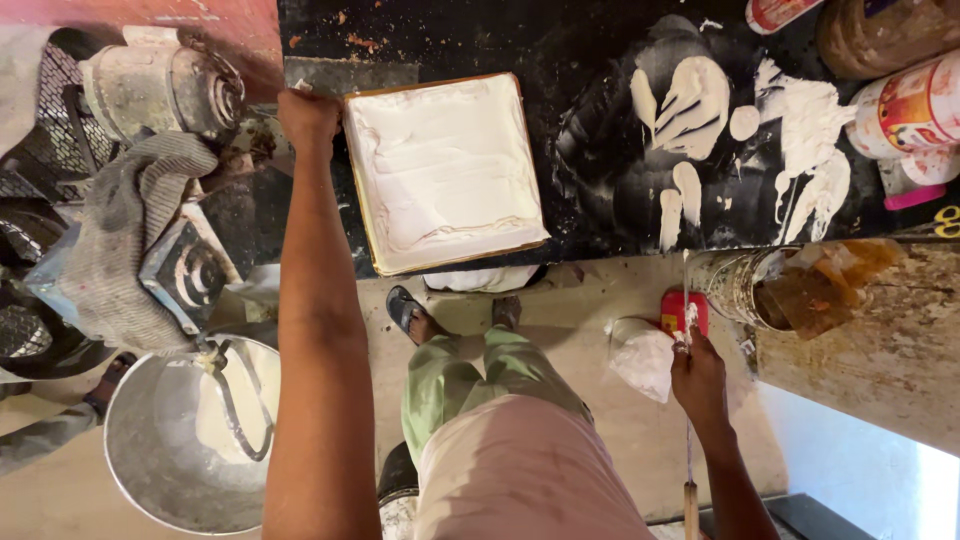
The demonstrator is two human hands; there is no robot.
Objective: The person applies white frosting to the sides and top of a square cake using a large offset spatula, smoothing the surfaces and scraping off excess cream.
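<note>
- Squarely on the black desk (pixel 600 40) lies the board (pixel 443 170), a near-square slab coated with wet white paste, its wooden edge showing as a thin brown line.
- We see no clear long axis on it; it sits turned slightly, one corner reaching over the desk's near edge toward the person's feet.
- Our left hand (pixel 308 118) is the nearer one: its grip rests against the board's left edge near the far corner, so the board lies directly to the right of that hand. Whether the fingers curl under the edge we cannot tell.
- Our right hand (pixel 698 375) is well apart from the board, down below the desk edge, its grip closed around a blade (pixel 686 300) smeared white; the thin blade runs up from the fist toward the desk.
- Just beside that hand are a white plastic bag (pixel 640 360) and a small red thing (pixel 680 308) we cannot identify.
- To the right of the board, white paste smears (pixel 700 110) spread over the desk, with tins (pixel 900 105) beyond them.
- A messy bucket (pixel 740 285) stands just below the desk edge.
- Left of our arm, a grey cloth (pixel 120 230) drapes over machinery, and a metal pan (pixel 170 440) with a white residue sits on the floor.
</note>
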